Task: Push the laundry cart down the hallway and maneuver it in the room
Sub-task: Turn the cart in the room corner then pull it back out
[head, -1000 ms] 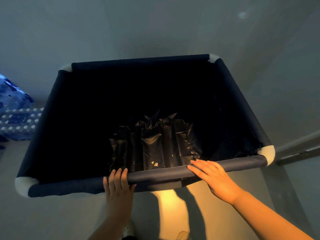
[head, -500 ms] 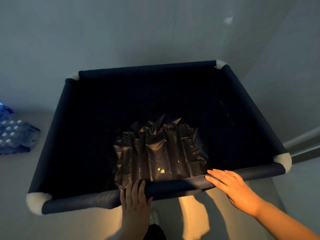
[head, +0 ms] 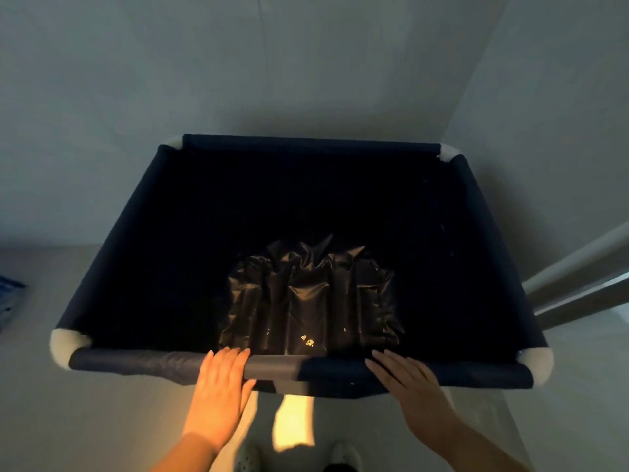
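The laundry cart (head: 136, 359) is a dark blue fabric bin with white padded corners, seen from above and filling the middle of the view. A crumpled black liner (head: 306, 298) lies at its bottom. My left hand (head: 219, 386) lies over the near rim, left of centre, with its fingers across the bar. My right hand (head: 408, 383) rests on the same rim further right, fingers stretched over it. The cart's wheels and lower frame are hidden.
A plain grey wall (head: 306, 63) stands just beyond the cart's far rim. A wall corner and a pale door frame (head: 578, 284) are at the right. A blue pack of water bottles (head: 8, 298) shows at the left edge. My shoes (head: 345, 454) are below.
The cart has swung so its near rim is level and square to the wall. The bottle pack has slid almost out of view on the left. Both hands stay on the near rim.
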Demonstrator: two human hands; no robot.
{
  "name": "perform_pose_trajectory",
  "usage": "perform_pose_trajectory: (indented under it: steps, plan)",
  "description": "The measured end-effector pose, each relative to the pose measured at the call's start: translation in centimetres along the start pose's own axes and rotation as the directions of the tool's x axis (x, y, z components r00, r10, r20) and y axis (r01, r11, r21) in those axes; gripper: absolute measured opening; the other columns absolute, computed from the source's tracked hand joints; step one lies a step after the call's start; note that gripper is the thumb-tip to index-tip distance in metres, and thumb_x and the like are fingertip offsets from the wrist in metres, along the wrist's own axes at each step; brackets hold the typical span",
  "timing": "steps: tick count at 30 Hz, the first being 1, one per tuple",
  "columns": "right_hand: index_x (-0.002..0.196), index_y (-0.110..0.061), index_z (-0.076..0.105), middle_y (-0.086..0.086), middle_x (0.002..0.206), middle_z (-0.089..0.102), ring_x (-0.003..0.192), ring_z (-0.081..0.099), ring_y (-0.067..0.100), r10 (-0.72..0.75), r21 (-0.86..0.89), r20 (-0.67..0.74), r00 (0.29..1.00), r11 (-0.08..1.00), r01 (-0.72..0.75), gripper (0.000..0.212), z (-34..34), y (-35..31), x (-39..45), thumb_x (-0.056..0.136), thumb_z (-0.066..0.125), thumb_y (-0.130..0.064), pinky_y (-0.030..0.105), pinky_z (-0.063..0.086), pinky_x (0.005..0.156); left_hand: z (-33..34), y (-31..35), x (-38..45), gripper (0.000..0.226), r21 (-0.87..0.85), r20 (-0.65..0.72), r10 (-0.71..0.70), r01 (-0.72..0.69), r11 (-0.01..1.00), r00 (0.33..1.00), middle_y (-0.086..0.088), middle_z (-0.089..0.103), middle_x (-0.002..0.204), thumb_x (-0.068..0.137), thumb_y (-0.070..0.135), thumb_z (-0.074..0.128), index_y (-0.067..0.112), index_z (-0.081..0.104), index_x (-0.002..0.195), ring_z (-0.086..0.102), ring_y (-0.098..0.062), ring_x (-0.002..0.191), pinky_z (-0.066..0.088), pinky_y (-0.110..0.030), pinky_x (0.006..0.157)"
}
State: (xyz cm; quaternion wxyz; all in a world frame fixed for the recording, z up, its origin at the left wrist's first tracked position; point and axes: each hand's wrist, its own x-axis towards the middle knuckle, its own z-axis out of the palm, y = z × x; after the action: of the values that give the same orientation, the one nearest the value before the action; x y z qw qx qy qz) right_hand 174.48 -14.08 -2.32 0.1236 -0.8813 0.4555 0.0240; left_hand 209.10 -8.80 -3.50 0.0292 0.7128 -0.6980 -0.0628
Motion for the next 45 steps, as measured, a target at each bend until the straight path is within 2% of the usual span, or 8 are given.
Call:
perform_pose_trajectory:
  steps: [5,13,23,26,28,37,41,45]
  plan:
    - [0.139,-0.023,0.041,-0.005,0.141,0.047,0.13,0.031,0.011,0.06,0.043,-0.016,0.998,0.997,-0.059,0.104,-0.1,1.8,-0.7,0.045,0.072,0.01,0.026,0.01,0.108,-0.3,2.4,2.9,0.068,0.06,0.074,0.027,-0.032,0.998,0.997,-0.017,0.061,0.115,0.098,0.048,0.008,0.003,0.052,0.123,0.054,-0.035,0.111,0.019,-0.047,0.11]
    - [0.147,-0.028,0.019,-0.007,0.147,0.038,0.135,0.026,0.01,0.13,0.064,0.079,0.988,0.989,-0.135,0.116,0.3,3.2,-0.5,0.05,0.069,0.01,0.026,0.005,0.11,-1.3,3.8,5.5,0.072,0.064,0.103,0.082,-0.089,0.994,0.991,-0.018,0.062,0.11,0.097,0.049,0.007,0.002,0.056,0.118,0.056,-0.036,0.106,0.035,-0.054,0.105]
    - [0.146,-0.028,0.023,-0.007,0.146,0.04,0.133,0.031,0.011,0.127,0.077,0.053,0.991,0.988,-0.131,0.112,0.6,-1.4,3.0,0.05,0.065,0.013,0.028,0.014,0.108,-2.7,-2.3,5.8,0.065,0.073,0.204,0.116,-0.133,0.988,0.972,-0.016,0.061,0.109,0.098,0.044,0.009,0.003,0.056,0.118,0.056,-0.035,0.104,0.038,-0.053,0.103]
    - [0.145,-0.025,0.026,-0.004,0.144,0.042,0.131,0.04,0.017,0.14,0.038,0.053,0.989,0.989,-0.143,0.108,0.6,-3.6,4.6,0.051,0.063,0.014,0.031,0.02,0.105,-2.8,-5.0,6.3,0.044,0.084,0.14,0.16,-0.173,0.981,0.977,-0.016,0.061,0.108,0.094,0.036,0.043,0.001,0.056,0.117,0.057,-0.036,0.103,0.036,-0.052,0.105]
    - [0.147,-0.029,0.02,-0.007,0.148,0.034,0.137,0.029,0.016,0.179,0.06,0.019,0.984,0.982,-0.18,0.109,0.9,-5.3,5.8,0.056,0.053,0.021,0.031,0.016,0.109,-3.1,-7.1,7.2,0.045,0.038,0.086,0.15,-0.154,0.987,0.985,-0.016,0.061,0.105,0.078,0.025,0.072,0.002,0.057,0.113,0.057,-0.036,0.1,0.036,-0.052,0.104]
    - [0.148,-0.033,0.008,-0.009,0.155,0.019,0.142,0.011,0.011,0.186,0.142,-0.035,0.982,0.974,-0.18,0.103,1.5,-14.1,13.9,0.066,0.046,0.017,0.029,0.003,0.111,-5.7,-17.6,10.8,0.047,0.064,0.067,0.142,-0.146,0.987,0.988,-0.022,0.064,0.098,0.069,0.017,0.08,-0.004,0.061,0.106,0.061,-0.04,0.094,0.044,-0.054,0.095]
    - [0.147,-0.034,0.008,-0.01,0.155,0.017,0.143,0.009,0.011,0.156,0.149,-0.033,0.987,0.978,-0.149,0.102,1.4,-16.2,15.6,0.068,0.047,0.016,0.028,-0.002,0.111,-5.3,-20.5,9.9,0.041,0.122,0.049,0.137,-0.142,0.982,0.989,-0.02,0.062,0.102,0.091,0.031,0.05,-0.004,0.058,0.11,0.058,-0.04,0.099,0.043,-0.054,0.097]
    - [0.145,-0.037,0.005,-0.013,0.153,0.012,0.141,0.003,0.006,0.095,0.149,-0.012,0.995,0.984,-0.092,0.101,1.3,-17.4,16.3,0.071,0.051,0.013,0.029,-0.005,0.111,-4.4,-22.5,7.8,0.064,0.085,0.067,0.066,-0.072,0.994,0.996,-0.022,0.059,0.107,0.101,0.038,0.009,-0.005,0.054,0.114,0.055,-0.041,0.104,0.041,-0.055,0.099]
